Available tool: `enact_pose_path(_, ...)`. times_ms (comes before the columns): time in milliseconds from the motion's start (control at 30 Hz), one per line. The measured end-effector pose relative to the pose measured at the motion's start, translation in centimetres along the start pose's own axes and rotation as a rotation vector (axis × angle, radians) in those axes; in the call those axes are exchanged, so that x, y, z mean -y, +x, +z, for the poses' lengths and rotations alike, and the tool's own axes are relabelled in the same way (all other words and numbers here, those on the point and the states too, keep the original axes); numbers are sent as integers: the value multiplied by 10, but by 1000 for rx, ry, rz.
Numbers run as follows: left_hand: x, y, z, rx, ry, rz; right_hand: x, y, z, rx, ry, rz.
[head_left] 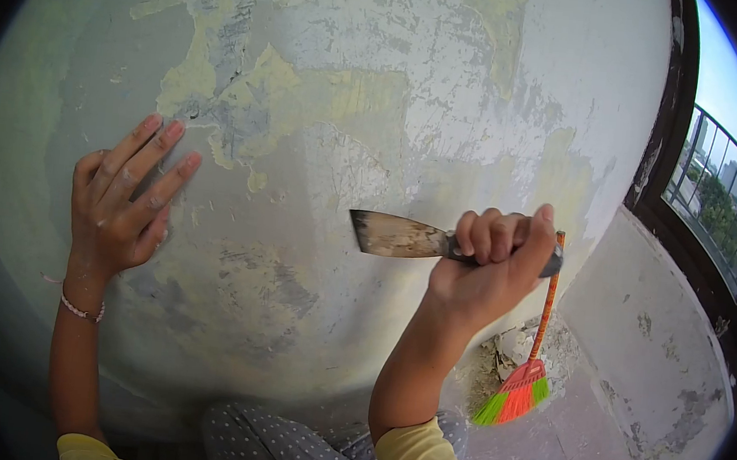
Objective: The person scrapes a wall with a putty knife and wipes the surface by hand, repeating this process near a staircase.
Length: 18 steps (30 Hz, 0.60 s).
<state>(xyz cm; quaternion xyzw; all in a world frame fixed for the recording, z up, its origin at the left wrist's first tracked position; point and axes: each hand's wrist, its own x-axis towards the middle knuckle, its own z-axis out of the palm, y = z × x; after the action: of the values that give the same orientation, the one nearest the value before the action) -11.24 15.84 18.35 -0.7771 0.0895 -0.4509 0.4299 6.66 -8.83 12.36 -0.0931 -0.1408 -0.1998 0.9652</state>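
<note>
My left hand (130, 196) lies against the peeling wall (240, 192), fingers spread and pointing up to the right, with pale dust on them. In my right hand (497, 259) is a putty knife (403, 236), gripped by its dark handle. Its worn, stained blade points left, in front of the wall; whether it touches the surface I cannot tell. Yellowish and grey patches with flaked paint edges lie above and between my hands.
A small broom (516, 392) with green and orange bristles leans in the corner at the lower right, beside rubble (507, 347). A low ledge wall (657, 343) and a dark window frame (667, 169) stand at the right. My dotted trousers (279, 450) show below.
</note>
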Motion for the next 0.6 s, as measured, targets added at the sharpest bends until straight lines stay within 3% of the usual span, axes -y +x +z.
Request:
enact_pose_path(200,1,-1,0,-6,24,5,40,7,-13,64,34,-303)
enact_pose_path(300,3,-2,0,18,26,39,7,2,7,-172,-111,-260)
enact_pose_path(467,2,-3,0,27,14,40,27,11,-12,77,46,-153)
enact_pose_path(500,2,-3,1,23,8,36,39,12,-16,81,-22,-286)
enact_pose_path(600,2,-3,0,23,6,34,61,13,-31,149,103,-371)
